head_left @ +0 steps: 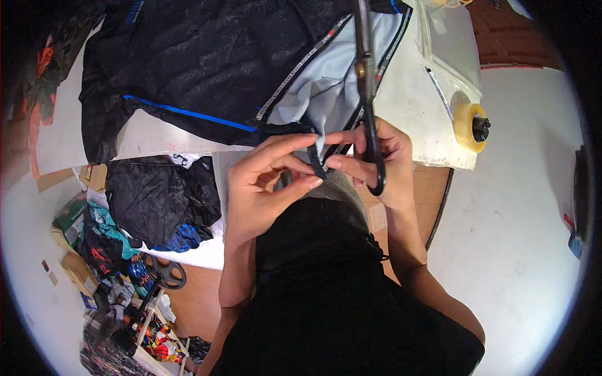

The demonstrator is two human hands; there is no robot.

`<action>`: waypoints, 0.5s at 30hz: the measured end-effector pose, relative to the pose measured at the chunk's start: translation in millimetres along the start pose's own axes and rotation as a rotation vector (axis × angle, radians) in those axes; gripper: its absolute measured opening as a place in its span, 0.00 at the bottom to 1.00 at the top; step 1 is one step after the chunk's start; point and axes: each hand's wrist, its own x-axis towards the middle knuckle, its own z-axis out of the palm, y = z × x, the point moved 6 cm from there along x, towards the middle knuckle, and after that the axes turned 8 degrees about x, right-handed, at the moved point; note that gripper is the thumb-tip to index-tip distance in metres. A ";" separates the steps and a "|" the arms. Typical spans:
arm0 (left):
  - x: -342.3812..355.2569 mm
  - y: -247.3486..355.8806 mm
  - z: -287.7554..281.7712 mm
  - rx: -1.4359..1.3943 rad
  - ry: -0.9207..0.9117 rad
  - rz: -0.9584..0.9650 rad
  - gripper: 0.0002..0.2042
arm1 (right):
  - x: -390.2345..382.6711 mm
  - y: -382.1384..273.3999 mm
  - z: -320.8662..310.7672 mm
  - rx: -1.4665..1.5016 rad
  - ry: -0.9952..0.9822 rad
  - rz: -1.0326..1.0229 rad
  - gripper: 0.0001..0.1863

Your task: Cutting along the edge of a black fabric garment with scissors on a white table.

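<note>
A dark garment [194, 66] with blue piping and a light grey inner side [329, 69] lies across the white table. Patterned tape runs along its open edges, which narrow toward me. My left hand [257, 182] is closed, thumb and fingers pinching the dark edge at that narrow end. Large dark scissors [365, 53] hang in my right hand [392, 153], their handle hooked over the fingers and the blades pointing away from me over the grey fabric. With thumb and forefinger, the same hand also grips the garment's edge, close to my left fingertips.
Right of the garment, a roll of clear tape [467, 127] and a pen [439, 93] lie on the white table [411, 135]. Dark folded clothes [160, 203] sit on a lower surface at left. Boxes, bagged items and a crate [147, 335] crowd the lower left floor.
</note>
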 end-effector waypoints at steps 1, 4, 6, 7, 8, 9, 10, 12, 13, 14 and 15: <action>0.0 1.2 1.5 0.014 -0.019 0.014 0.24 | 0.8 3.5 4.5 0.003 -0.010 0.014 0.16; -0.4 3.4 -2.4 0.024 0.001 -0.011 0.24 | 2.4 7.6 9.1 0.045 -0.037 0.089 0.14; -0.7 1.9 -7.3 0.006 0.029 -0.045 0.24 | 3.9 7.2 4.9 -0.004 -0.016 0.082 0.13; -0.5 3.0 -11.6 -0.005 0.050 -0.012 0.24 | 4.5 6.3 1.3 -0.056 0.012 0.076 0.12; 0.2 4.1 -15.5 -0.017 0.069 0.022 0.24 | 5.1 4.8 -1.8 -0.080 0.043 0.068 0.11; 0.1 3.4 -16.9 -0.014 0.066 0.026 0.24 | 5.0 3.3 -4.4 -0.078 0.044 0.063 0.11; 0.1 1.1 -18.7 -0.014 0.077 -0.001 0.24 | 4.9 1.5 -8.3 -0.068 0.056 0.054 0.12; 2.7 -2.1 -17.3 -0.009 0.074 -0.016 0.24 | 4.5 -3.3 -15.7 -0.064 0.093 0.010 0.12; 4.7 -2.9 -14.8 0.023 0.082 -0.004 0.24 | 3.6 -6.2 -18.6 -0.062 0.101 -0.009 0.12; 7.0 -3.9 -11.4 0.054 0.087 0.009 0.24 | 1.8 -6.1 -22.7 -0.060 0.124 0.035 0.13; 11.8 -6.1 -9.1 0.237 0.109 0.053 0.24 | 0.9 -5.7 -27.5 -0.061 0.156 0.071 0.13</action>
